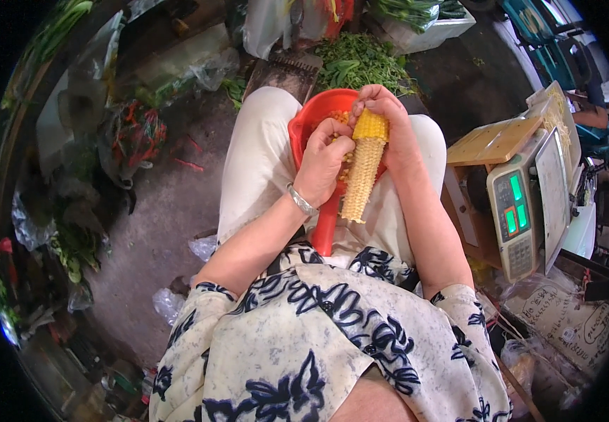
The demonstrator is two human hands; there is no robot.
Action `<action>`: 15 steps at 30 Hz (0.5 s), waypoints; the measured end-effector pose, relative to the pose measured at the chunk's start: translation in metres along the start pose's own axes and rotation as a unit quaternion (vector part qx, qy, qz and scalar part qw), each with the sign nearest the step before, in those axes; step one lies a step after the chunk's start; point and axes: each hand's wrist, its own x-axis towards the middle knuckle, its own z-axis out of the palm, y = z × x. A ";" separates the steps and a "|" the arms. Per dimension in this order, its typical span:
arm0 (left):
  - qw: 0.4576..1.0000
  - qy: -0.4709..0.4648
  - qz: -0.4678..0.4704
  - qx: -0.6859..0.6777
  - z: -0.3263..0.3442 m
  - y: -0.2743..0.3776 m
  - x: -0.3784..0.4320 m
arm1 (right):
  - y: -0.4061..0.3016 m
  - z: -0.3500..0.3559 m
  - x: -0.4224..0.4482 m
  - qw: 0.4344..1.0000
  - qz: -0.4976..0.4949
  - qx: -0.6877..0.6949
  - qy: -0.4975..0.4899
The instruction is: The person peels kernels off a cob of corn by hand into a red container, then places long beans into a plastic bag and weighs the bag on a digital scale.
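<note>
A partly stripped corn cob (363, 174) hangs tilted over my lap. Yellow kernels (372, 125) still cover its upper end; the lower length is bare and pale. My right hand (391, 118) grips the kernel-covered end. Close against the cob's left side, my left hand (321, 161) has its fingers curled, with a metal bangle (301, 199) on the wrist. Whether something sits between those fingertips is hidden. Beneath both hands, a red plastic dipper (296, 138) rests between my thighs, its handle (326, 227) pointing at my belly. Loose kernels (340, 117) lie inside it.
Leafy greens (359, 60) are heaped beyond my knees, beside a white foam box (436, 34) of vegetables. To the right stands a digital scale (515, 211) by a wooden cabinet (494, 140). Plastic bags (170, 305) and produce litter the left floor. A person's arm (591, 117) shows far right.
</note>
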 end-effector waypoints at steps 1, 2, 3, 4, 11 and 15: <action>0.999 -0.001 -0.036 -0.034 0.001 0.004 0.000 | -0.001 -0.001 0.000 1.000 0.004 0.019 -0.008; 0.995 -0.002 -0.072 -0.067 0.001 0.006 0.000 | -0.001 -0.002 0.000 0.999 0.002 0.030 -0.012; 0.995 -0.001 -0.072 -0.068 0.000 0.005 -0.001 | 0.000 -0.002 0.000 0.999 0.003 0.029 -0.013; 0.994 -0.013 -0.067 -0.081 -0.001 0.004 -0.001 | 0.000 -0.003 0.000 0.999 -0.002 0.020 -0.027; 0.988 -0.030 -0.083 -0.130 0.004 0.009 -0.003 | 0.001 -0.004 0.000 0.999 -0.013 0.012 -0.047; 0.987 -0.020 -0.088 -0.134 0.007 0.012 -0.006 | 0.003 -0.004 0.000 0.997 -0.016 0.035 -0.060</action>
